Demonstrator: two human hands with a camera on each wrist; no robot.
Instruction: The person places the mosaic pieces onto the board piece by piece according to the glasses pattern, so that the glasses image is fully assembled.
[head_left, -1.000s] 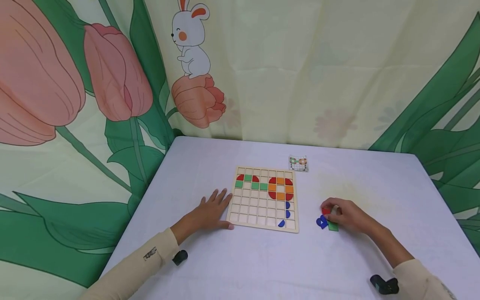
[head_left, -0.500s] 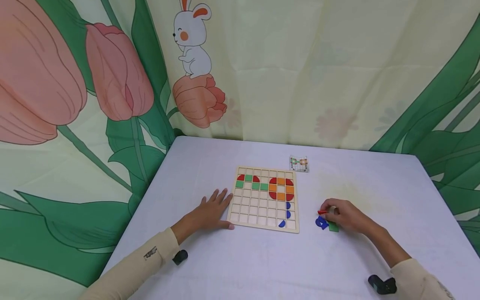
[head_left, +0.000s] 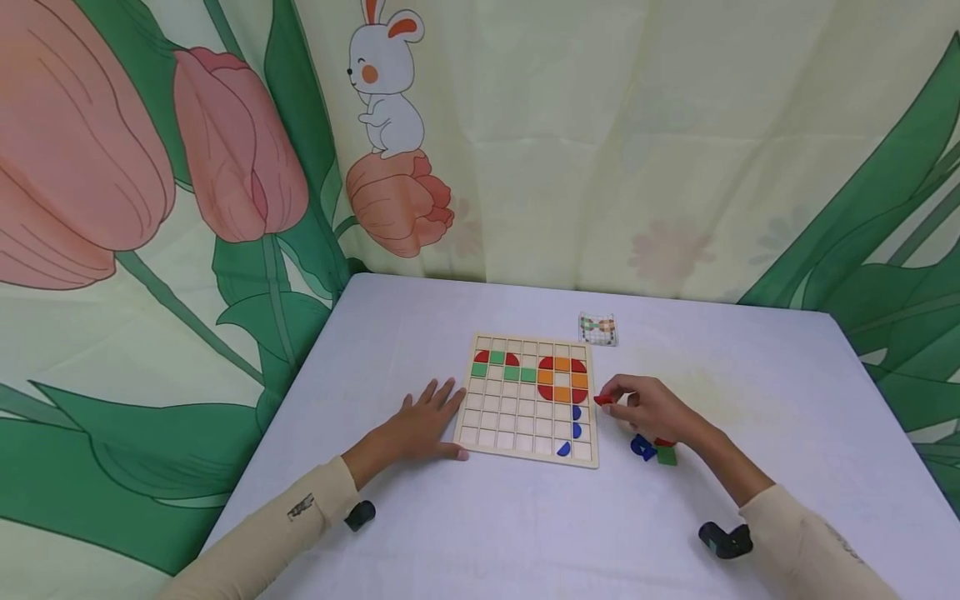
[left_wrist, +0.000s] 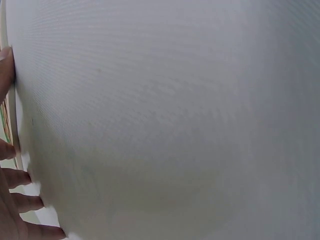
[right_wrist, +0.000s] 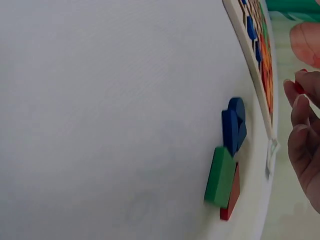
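Note:
My left hand (head_left: 422,423) lies flat with spread fingers, its thumb and fingertips touching the left side and near corner of a wooden grid board (head_left: 516,417). Red, green, orange and blue pieces sit in some of the board's squares. Between thumb and fingers my right hand (head_left: 651,405) pinches a small red piece (head_left: 603,400), held just off the board's right edge. In the right wrist view that red piece (right_wrist: 299,88) shows only partly; its full shape is hidden. Below the right hand lie several blue pieces (head_left: 642,447), a green block (head_left: 667,456) and another red piece (right_wrist: 230,195).
A small printed card (head_left: 597,328) with a coloured grid pattern lies behind the board's far right corner. The white-covered table (head_left: 465,533) meets a printed curtain (head_left: 555,167) at its back edge.
My right hand has lifted the red piece from the small pile and carried it left and away from me to the board's right edge. My left hand has stayed in place.

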